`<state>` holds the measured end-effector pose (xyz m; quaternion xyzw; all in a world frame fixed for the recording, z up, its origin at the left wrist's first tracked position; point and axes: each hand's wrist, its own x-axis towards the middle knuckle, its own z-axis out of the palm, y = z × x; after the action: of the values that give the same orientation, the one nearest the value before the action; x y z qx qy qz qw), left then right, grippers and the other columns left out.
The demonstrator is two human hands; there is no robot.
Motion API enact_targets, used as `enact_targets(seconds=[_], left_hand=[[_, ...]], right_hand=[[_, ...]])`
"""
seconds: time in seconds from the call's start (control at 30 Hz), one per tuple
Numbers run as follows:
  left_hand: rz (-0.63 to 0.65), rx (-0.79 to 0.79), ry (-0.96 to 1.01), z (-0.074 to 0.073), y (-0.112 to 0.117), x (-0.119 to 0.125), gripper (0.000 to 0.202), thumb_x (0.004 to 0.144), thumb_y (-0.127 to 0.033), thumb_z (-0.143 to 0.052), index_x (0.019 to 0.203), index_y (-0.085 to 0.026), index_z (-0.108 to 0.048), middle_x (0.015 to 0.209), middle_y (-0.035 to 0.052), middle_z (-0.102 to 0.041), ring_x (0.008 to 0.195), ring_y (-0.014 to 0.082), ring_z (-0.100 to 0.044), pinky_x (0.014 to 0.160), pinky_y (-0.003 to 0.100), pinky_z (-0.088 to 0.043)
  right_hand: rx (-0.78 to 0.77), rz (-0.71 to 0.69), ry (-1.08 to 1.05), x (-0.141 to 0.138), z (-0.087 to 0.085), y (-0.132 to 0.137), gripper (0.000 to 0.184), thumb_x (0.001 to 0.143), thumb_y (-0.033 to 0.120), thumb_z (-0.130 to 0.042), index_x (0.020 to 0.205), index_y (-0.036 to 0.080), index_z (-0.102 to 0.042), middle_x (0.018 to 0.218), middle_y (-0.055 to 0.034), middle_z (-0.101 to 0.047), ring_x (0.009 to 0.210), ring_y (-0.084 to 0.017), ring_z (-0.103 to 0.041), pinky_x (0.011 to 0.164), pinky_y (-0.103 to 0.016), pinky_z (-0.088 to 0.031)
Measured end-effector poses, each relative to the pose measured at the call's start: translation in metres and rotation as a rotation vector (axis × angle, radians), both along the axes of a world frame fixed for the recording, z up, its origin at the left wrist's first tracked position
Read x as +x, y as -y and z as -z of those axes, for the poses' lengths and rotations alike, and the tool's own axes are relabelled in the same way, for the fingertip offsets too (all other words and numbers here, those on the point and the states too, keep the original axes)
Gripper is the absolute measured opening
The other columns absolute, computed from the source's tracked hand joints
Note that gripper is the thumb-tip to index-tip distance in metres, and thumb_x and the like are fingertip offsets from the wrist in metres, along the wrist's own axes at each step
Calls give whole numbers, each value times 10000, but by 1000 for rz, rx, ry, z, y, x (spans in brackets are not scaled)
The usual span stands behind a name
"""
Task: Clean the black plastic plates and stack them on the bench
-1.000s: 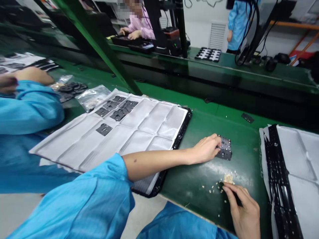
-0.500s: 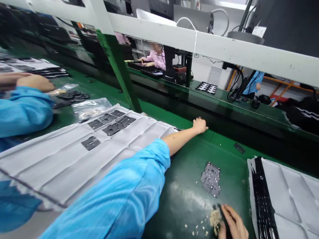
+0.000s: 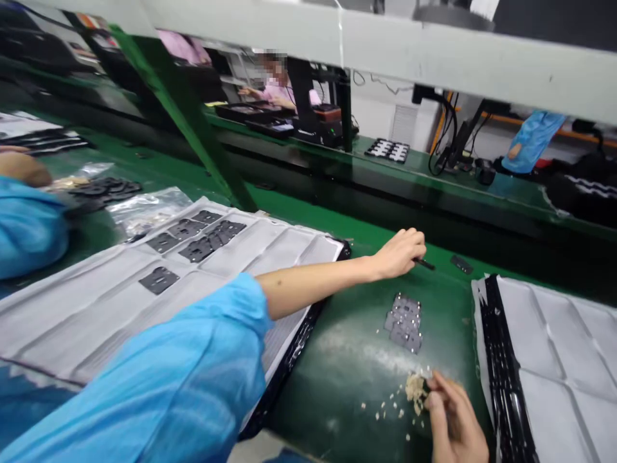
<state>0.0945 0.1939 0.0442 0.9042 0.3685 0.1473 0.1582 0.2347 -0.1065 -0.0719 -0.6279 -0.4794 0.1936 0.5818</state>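
My left hand [image 3: 401,252] is closed above the far part of the green bench. A thin dark object [image 3: 425,263], like a short stick or a plate seen edge-on, pokes out beyond its fingers. Low on the right, my right hand [image 3: 456,415] pinches a small black piece [image 3: 427,386], mostly hidden by the fingers. It is right beside a heap of small pale bits [image 3: 415,393], with loose ones scattered to the left. Between my hands lie several flat dark-grey plates [image 3: 405,323] with shiny spots, overlapping. One more dark plate [image 3: 461,263] rests near the bench's far edge.
To the left, a white compartment tray [image 3: 103,308] carries several dark plates. Stacked white trays [image 3: 563,360] with black edges stand at right. Clear plastic bags [image 3: 149,209] and a co-worker's blue sleeve [image 3: 29,225] are farther left. A green post [image 3: 183,122] rises behind.
My left hand has come back from the far edge, with a dark thin object now showing in it. My right hand remains at the pale heap. The view has shifted slightly.
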Motion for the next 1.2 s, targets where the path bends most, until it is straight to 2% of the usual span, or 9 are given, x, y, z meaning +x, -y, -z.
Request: enact_targets(seconds=[0.1,0.2,0.33,0.4,0.43,0.5,0.67,0.93,1.2], left_hand=[[347,265,121,-5,71,-10,229,1029,-106,-556,880,-202,-701,1215,122,-727,1213,278,-605,1014,451,-459],[518,480,188,-8,123,-23,296,1073,-165,-511,827,-217,-666,1138,115,-755,1162,279,-635,901,426,-459],[497,516,168,-7,167,-41,236,1091,-198,-513,938,-212,-692,1144,124,-767,1158,283,-663,906,416,-489],[366,366,214,-7,183,-51,146,1084,-269,-591,1167,-197,-686,1261,163,-738,1229,312,-648,975,453,-511],[280,246,267,-6,190,-56,274,1058,-348,-664,1280,-188,-648,1304,181,-715,1233,321,-647,991,466,-525],[126,-57,398,-2,203,-62,563,973,-519,-773,1378,-179,-579,1254,167,-713,1102,289,-684,922,428,-568],[-19,-627,596,14,227,-57,323,1114,-402,-506,864,-203,-557,709,-24,-601,632,129,-566,617,252,-446],[-50,-510,640,26,237,-46,298,1109,-351,-472,838,-228,-461,662,-64,-447,571,109,-404,567,249,-336],[-38,-453,639,38,244,-40,230,1104,-289,-454,881,-246,-415,672,-74,-417,541,109,-354,551,257,-296]], right_hand=[[-55,-119,-306,-9,-25,-4,375,1079,433,-651,1342,177,-727,919,-92,-792,724,-204,-741,674,-326,-616],[-39,-199,-535,-18,-44,-15,368,1098,495,-607,1311,205,-681,764,-22,-727,629,-170,-670,617,-295,-572],[-59,-214,-563,-25,-61,-21,302,1072,477,-669,1211,211,-695,631,56,-597,505,-117,-555,505,-224,-471],[-70,-193,-485,-26,-66,-17,297,1061,457,-691,1223,208,-704,638,60,-595,505,-113,-569,500,-215,-477],[-77,-172,-440,-27,-68,-13,297,1060,448,-695,1233,206,-710,640,60,-599,510,-113,-583,509,-216,-494],[-83,-120,-352,-28,-71,-7,303,1049,427,-710,1247,199,-725,638,58,-609,513,-114,-601,521,-218,-521],[-104,-97,-256,-29,-71,3,269,1013,406,-751,1153,178,-764,652,32,-648,492,-109,-575,476,-214,-497],[-120,-148,-335,-23,-70,4,225,1055,399,-680,1053,202,-789,951,-41,-707,571,-92,-523,505,-237,-451],[-142,-107,-336,-22,-58,2,245,1028,404,-687,959,192,-786,877,-35,-689,587,-117,-489,537,-256,-421]])
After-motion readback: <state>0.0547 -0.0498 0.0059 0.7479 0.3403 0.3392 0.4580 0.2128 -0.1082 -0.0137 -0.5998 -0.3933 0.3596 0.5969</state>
